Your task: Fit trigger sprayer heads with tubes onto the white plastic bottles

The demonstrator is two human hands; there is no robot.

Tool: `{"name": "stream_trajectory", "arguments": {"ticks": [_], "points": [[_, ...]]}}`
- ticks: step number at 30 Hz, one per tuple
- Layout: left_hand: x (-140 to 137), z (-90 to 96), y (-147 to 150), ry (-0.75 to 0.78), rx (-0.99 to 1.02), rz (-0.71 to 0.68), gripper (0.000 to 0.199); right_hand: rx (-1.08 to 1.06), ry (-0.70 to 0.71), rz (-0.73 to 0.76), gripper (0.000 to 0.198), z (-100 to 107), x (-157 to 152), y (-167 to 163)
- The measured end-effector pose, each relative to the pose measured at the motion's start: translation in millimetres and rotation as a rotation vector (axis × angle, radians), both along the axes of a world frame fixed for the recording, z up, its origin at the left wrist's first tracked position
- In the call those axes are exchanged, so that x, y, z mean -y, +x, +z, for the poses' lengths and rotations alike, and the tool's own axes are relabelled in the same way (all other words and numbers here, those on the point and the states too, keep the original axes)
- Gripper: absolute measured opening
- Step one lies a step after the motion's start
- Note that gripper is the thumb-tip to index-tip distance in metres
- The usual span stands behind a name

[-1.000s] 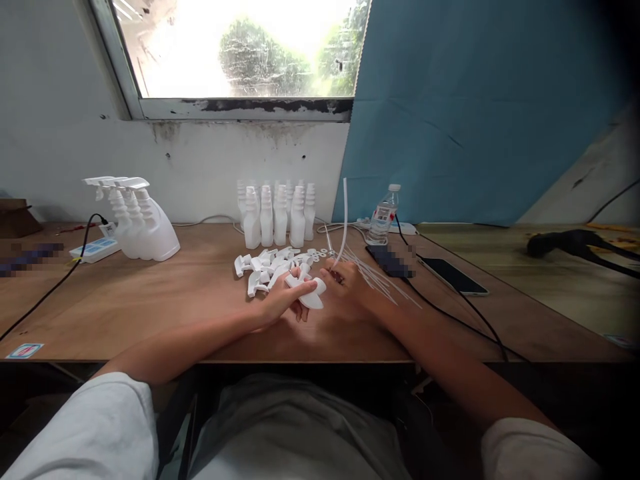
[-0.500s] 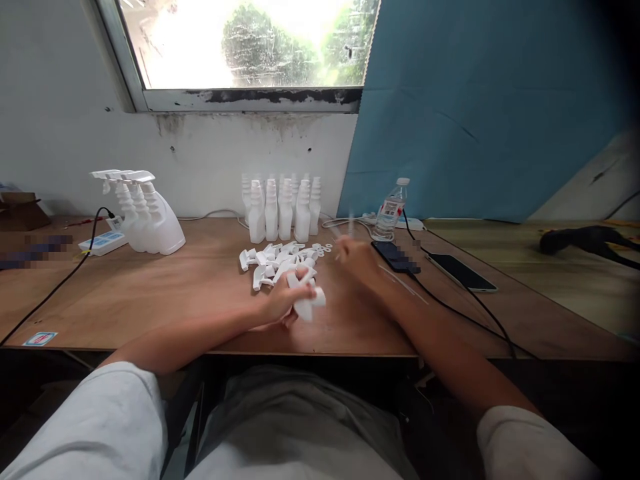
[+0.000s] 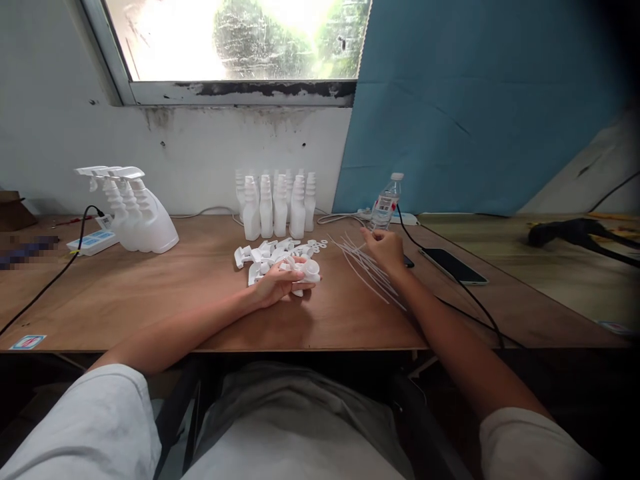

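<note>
Your right hand (image 3: 386,249) swung out beside the tubes (image 3: 369,265), grip unclear; left hand (image 3: 275,285) still clamps a sprayer head (image 3: 311,269), no tube showing in it.

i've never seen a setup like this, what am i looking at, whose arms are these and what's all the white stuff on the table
There is no machine here: the arms belong to a person whose head-worn camera looks forward and down.

The left hand holds a white spray head. The right hand is over the far end of some thin white tubes; whether its pinched fingers hold anything is too small to tell.

On the brown table, a pile of loose spray heads lies beyond the left hand, with small white rings beside it. Behind stand white bottles without heads. Further left are sprayers with heads on. To the right are a clear bottle and a phone.
</note>
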State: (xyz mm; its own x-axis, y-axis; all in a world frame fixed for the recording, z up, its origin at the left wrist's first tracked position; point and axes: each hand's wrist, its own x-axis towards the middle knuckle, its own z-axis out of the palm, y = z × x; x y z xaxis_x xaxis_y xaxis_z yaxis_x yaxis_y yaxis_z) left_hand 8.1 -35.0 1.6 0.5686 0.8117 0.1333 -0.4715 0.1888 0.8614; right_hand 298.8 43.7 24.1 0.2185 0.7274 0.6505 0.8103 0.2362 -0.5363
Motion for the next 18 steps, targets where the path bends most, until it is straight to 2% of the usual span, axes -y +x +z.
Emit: {"name": "stream_trajectory", "arguments": {"ticks": [5,8,13,16,18], "points": [[-1,-2.1,-1,-0.054,0.059,-0.06,0.034,-0.09,0.106,0.077,0.048,2,2,-4],[0,-3.6,1,-0.063,0.059,-0.049,0.031,-0.183,0.094,0.226,0.051,0,9,-14],[-2,-1.2,1,0.035,0.06,0.064,0.031,-0.432,-0.184,0.737,0.053,-1,26,-33],[-8,2.6,-3,0.123,0.052,0.2,0.031,-0.62,-0.354,0.932,0.066,1,29,-41],[-16,4.1,-7,0.166,0.035,0.315,0.029,-0.735,-0.435,1.012,0.06,3,30,-43]]}}
